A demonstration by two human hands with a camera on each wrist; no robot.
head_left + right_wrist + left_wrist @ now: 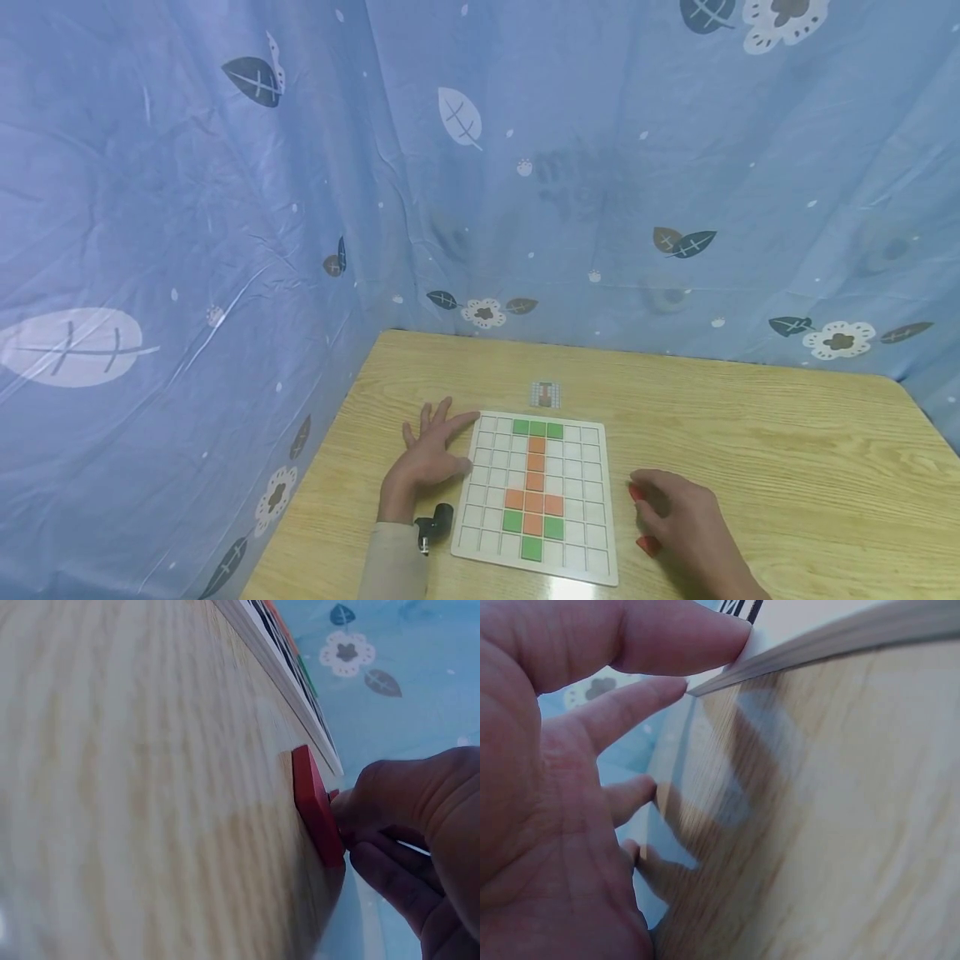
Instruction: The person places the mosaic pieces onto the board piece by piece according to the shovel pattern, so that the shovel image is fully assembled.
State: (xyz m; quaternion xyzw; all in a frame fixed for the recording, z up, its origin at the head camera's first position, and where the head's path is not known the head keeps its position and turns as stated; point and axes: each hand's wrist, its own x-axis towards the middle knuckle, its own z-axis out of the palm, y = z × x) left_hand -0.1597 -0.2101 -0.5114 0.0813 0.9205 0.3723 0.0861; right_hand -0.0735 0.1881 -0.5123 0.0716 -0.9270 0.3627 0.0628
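A white square grid board [587, 500] lies on the table, with green tiles [532, 548] and orange tiles [535, 481] set in some of its cells. My left hand [431, 458] rests at the board's left side, fingers spread, with thumb and index fingertip right at its edge. Right of the board, my right hand [686, 512] has thumb and index finger bent around a small red tile [637, 492], mostly hidden by the fingers. A second red tile [648, 546] lies on the wood just below that hand; in the right wrist view this red tile [319, 810] appears close in front of the thumb.
A small card [545, 394] printed with a grid pattern lies behind the board. Beside the left sleeve is a black device [435, 525]. Blue patterned curtain [562, 208] hangs behind and left of the wooden table [787, 450].
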